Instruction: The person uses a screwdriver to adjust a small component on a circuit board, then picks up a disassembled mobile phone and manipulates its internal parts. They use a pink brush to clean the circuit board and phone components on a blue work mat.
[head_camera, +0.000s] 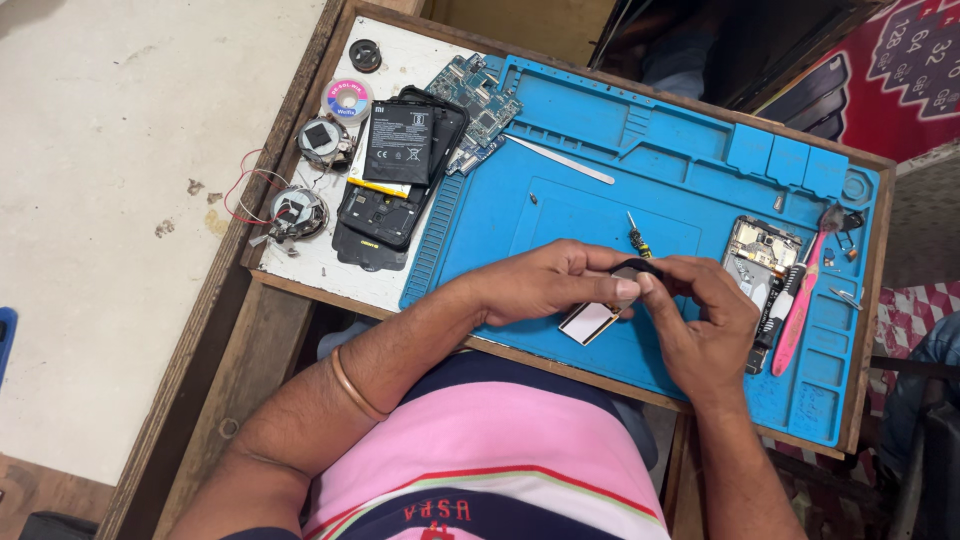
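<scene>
Head camera, looking straight down on a small wooden workbench covered mostly by a blue silicone repair mat (690, 170).

At the centre, the person's left hand (545, 282) and right hand (705, 315) meet just above the mat's near edge. Both are pinched together on a small black part (635, 268), thumbs and forefingers pressed onto it from either side, seemingly to keep so small a piece steady. The part is lifted off the mat, held between the two hands. Directly beneath it a white rectangular piece (590, 322) lies flat, partly covered by the left fingers. A small screwdriver (636, 238) rests just beyond the hands, within easy reach.

To the right lies an opened phone frame (757, 258), with a pink-handled tool (797, 310) beside it along the mat's edge. A thin white pry stick (560, 160) lies at a slant further back.

On the left, off the mat, a black phone battery (398, 143) sits on stacked phone shells, a circuit board (478, 100) behind it, and a solder wick reel (347, 100) with two round wired parts (297, 212) nearby.

What the black part is cannot be told; fingers hide most of it. The person's face is out of frame; only forearms, a bangle and a pink striped shirt show.
</scene>
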